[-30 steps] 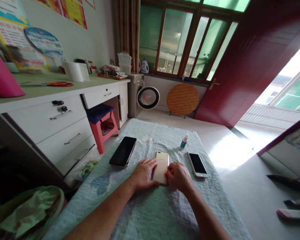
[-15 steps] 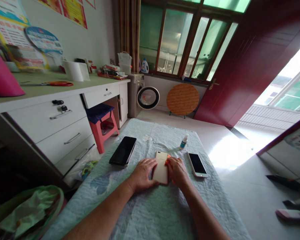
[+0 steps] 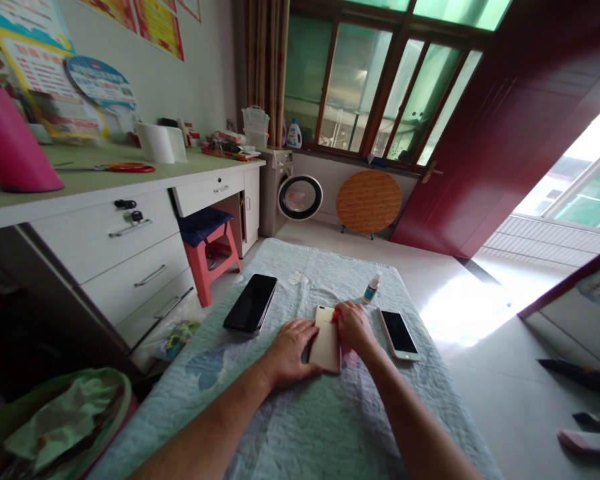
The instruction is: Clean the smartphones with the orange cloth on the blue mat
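Note:
A gold phone [image 3: 325, 343] lies back side up on the cloth-covered table, its camera at the far end. My left hand [image 3: 291, 350] grips its left edge, thumb at the near corner and fingers along the side. Pinched in my right hand [image 3: 355, 328] is an orange cloth [image 3: 336, 315], pressed on the phone's upper right edge; most of the cloth is hidden under the fingers. To the right rests a white phone [image 3: 399, 335], dark screen up. A black phone [image 3: 251, 303] lies to the left on something lighter. Beyond my right hand stands a small spray bottle [image 3: 373, 288].
A pale blue quilted cover [image 3: 300, 420] spreads over the table. At left are a white desk [image 3: 115, 247], a red stool [image 3: 210, 257] and a waste basket [image 3: 125, 393]. Farther back stand a washing machine [image 3: 275, 190] with its door ajar and a round wooden tabletop [image 3: 369, 200].
My right hand has moved slightly toward the phone's far end with the orange cloth. My left hand keeps its hold. The whole view has shifted a little.

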Action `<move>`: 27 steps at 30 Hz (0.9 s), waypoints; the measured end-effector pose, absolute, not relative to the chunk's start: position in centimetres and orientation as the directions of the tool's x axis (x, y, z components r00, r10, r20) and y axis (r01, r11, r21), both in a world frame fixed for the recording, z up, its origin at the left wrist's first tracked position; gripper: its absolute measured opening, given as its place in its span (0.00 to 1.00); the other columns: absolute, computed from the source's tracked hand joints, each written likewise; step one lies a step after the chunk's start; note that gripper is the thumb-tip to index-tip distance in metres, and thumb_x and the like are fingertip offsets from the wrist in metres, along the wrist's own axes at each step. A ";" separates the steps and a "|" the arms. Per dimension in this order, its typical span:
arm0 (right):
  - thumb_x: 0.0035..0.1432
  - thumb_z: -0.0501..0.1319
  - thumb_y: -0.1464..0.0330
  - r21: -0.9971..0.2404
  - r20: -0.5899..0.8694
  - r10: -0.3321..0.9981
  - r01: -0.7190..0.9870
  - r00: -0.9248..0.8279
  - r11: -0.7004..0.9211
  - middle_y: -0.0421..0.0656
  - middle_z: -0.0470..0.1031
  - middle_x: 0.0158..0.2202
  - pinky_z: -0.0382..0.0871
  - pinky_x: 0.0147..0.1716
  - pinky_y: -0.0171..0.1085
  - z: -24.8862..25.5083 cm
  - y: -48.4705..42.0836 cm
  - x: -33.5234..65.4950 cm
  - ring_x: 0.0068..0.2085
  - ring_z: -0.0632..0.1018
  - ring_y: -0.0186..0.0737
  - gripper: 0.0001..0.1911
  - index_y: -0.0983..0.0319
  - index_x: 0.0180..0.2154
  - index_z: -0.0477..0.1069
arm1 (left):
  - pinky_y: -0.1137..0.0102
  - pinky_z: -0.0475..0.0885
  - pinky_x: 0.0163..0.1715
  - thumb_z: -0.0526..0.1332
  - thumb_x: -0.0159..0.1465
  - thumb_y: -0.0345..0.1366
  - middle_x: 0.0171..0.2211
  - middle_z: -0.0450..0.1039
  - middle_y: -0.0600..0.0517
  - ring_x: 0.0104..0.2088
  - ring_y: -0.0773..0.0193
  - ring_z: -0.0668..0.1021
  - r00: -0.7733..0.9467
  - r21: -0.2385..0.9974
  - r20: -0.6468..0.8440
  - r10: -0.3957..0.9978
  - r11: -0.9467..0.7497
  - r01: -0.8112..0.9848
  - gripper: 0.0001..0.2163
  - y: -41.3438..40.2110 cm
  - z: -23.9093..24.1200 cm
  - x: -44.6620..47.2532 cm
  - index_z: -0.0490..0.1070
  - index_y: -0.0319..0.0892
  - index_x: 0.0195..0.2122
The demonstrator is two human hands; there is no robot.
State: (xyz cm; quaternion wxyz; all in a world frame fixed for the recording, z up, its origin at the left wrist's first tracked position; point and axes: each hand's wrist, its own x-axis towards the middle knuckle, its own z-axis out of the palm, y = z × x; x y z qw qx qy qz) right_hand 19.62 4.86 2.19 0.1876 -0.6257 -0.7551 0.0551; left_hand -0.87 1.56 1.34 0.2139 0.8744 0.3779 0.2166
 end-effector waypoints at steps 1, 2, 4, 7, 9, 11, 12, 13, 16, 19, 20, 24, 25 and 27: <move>0.59 0.52 0.77 -0.317 0.204 0.969 0.927 -0.141 0.202 0.45 0.76 0.35 0.57 0.42 0.36 2.3 5.3 19.4 0.37 0.71 0.38 0.12 0.63 0.33 0.73 | 0.53 0.58 0.60 0.70 0.49 0.50 0.59 0.67 0.42 0.58 0.44 0.68 0.622 0.539 0.223 0.751 -0.626 0.563 0.34 1.6 1.3 -0.9 0.67 0.43 0.56; 0.59 0.52 0.77 -0.319 0.192 0.971 0.927 -0.140 0.197 0.45 0.76 0.35 0.57 0.42 0.36 2.5 5.7 19.2 0.37 0.71 0.39 0.12 0.63 0.33 0.74 | 0.53 0.58 0.60 0.70 0.49 0.50 0.58 0.67 0.42 0.57 0.44 0.68 0.620 0.541 0.225 0.751 -0.626 0.562 0.34 1.6 1.2 -0.9 0.67 0.42 0.56; 0.58 0.53 0.77 -0.332 0.175 0.974 0.923 -0.143 0.195 0.45 0.76 0.36 0.57 0.42 0.36 2.7 6.3 18.5 0.38 0.71 0.39 0.12 0.63 0.33 0.74 | 0.54 0.58 0.60 0.70 0.48 0.51 0.58 0.67 0.42 0.57 0.43 0.69 0.614 0.544 0.227 0.756 -0.622 0.564 0.35 1.6 1.1 -0.9 0.67 0.42 0.55; 0.59 0.54 0.76 -0.336 0.161 0.975 0.920 -0.155 0.201 0.45 0.77 0.37 0.58 0.42 0.35 2.8 6.9 17.2 0.39 0.71 0.40 0.11 0.62 0.36 0.75 | 0.54 0.58 0.60 0.70 0.49 0.50 0.58 0.67 0.43 0.57 0.44 0.68 0.615 0.558 0.234 0.752 -0.623 0.549 0.36 1.7 1.0 -0.9 0.66 0.42 0.57; 0.59 0.54 0.75 -0.332 0.156 0.974 0.920 -0.165 0.209 0.45 0.77 0.38 0.58 0.43 0.35 2.7 7.2 16.3 0.40 0.72 0.39 0.11 0.62 0.37 0.75 | 0.54 0.58 0.60 0.70 0.49 0.50 0.58 0.67 0.43 0.57 0.44 0.68 0.620 0.566 0.231 0.750 -0.622 0.541 0.37 1.7 1.0 -0.9 0.64 0.42 0.58; 0.59 0.54 0.75 -0.328 0.154 0.971 0.917 -0.184 0.226 0.45 0.77 0.38 0.57 0.44 0.35 2.5 7.5 15.7 0.40 0.72 0.39 0.11 0.62 0.39 0.75 | 0.54 0.57 0.61 0.71 0.49 0.49 0.59 0.66 0.43 0.58 0.45 0.68 0.619 0.569 0.230 0.751 -0.620 0.540 0.39 1.7 0.9 -0.9 0.63 0.42 0.60; 0.59 0.54 0.75 -0.326 0.156 0.969 0.916 -0.194 0.235 0.44 0.77 0.39 0.57 0.44 0.35 2.4 7.5 15.5 0.40 0.72 0.39 0.12 0.62 0.39 0.75 | 0.54 0.57 0.61 0.71 0.49 0.49 0.59 0.66 0.43 0.58 0.45 0.67 0.618 0.570 0.233 0.751 -0.620 0.539 0.39 1.7 0.8 -0.9 0.62 0.42 0.60; 0.59 0.54 0.75 -0.324 0.160 0.966 0.913 -0.203 0.246 0.44 0.77 0.39 0.57 0.44 0.34 2.3 7.5 15.5 0.40 0.72 0.39 0.12 0.62 0.39 0.75 | 0.54 0.57 0.61 0.71 0.49 0.48 0.59 0.66 0.44 0.58 0.45 0.67 0.615 0.570 0.239 0.751 -0.622 0.537 0.39 1.7 0.8 -0.9 0.61 0.42 0.61; 0.61 0.53 0.74 -0.327 0.177 0.959 0.906 -0.220 0.268 0.44 0.76 0.39 0.57 0.44 0.34 2.2 7.3 15.9 0.40 0.72 0.39 0.11 0.62 0.39 0.74 | 0.55 0.57 0.61 0.71 0.48 0.47 0.60 0.65 0.44 0.58 0.46 0.67 0.614 0.569 0.247 0.750 -0.625 0.535 0.39 1.8 0.6 -0.9 0.62 0.42 0.60; 0.61 0.52 0.75 -0.322 0.180 0.959 0.908 -0.218 0.267 0.44 0.76 0.39 0.57 0.44 0.34 2.4 6.8 16.9 0.39 0.71 0.39 0.12 0.61 0.38 0.74 | 0.55 0.57 0.60 0.71 0.47 0.48 0.58 0.66 0.45 0.57 0.45 0.68 0.610 0.562 0.240 0.755 -0.620 0.547 0.37 1.7 0.6 -0.9 0.64 0.43 0.58; 0.61 0.52 0.75 -0.317 0.177 0.961 0.913 -0.210 0.258 0.44 0.76 0.38 0.57 0.44 0.35 2.5 6.7 17.3 0.39 0.71 0.39 0.12 0.62 0.37 0.74 | 0.55 0.58 0.60 0.71 0.48 0.48 0.58 0.67 0.45 0.57 0.45 0.68 0.610 0.558 0.238 0.756 -0.620 0.551 0.36 1.7 0.7 -0.8 0.65 0.43 0.58; 0.61 0.52 0.75 -0.287 0.152 0.979 0.941 -0.140 0.179 0.46 0.75 0.37 0.57 0.43 0.36 2.7 6.1 18.8 0.38 0.70 0.40 0.11 0.62 0.36 0.73 | 0.54 0.59 0.59 0.70 0.48 0.50 0.57 0.68 0.45 0.56 0.43 0.68 0.616 0.539 0.226 0.754 -0.624 0.566 0.35 1.7 0.9 -0.9 0.67 0.44 0.56; 0.61 0.53 0.75 -0.283 0.149 0.981 0.946 -0.121 0.159 0.46 0.75 0.37 0.57 0.43 0.36 2.7 6.1 18.9 0.38 0.70 0.40 0.11 0.62 0.35 0.73 | 0.54 0.59 0.59 0.70 0.48 0.50 0.57 0.68 0.44 0.56 0.43 0.68 0.619 0.535 0.221 0.754 -0.624 0.569 0.35 1.7 1.0 -0.9 0.67 0.44 0.56; 0.61 0.52 0.75 -0.281 0.148 0.984 0.950 -0.097 0.136 0.46 0.75 0.36 0.57 0.42 0.36 2.6 6.0 19.0 0.39 0.69 0.41 0.11 0.62 0.34 0.73 | 0.53 0.59 0.58 0.69 0.49 0.52 0.57 0.68 0.43 0.56 0.42 0.68 0.620 0.533 0.214 0.755 -0.622 0.574 0.35 1.7 1.0 -0.9 0.67 0.44 0.56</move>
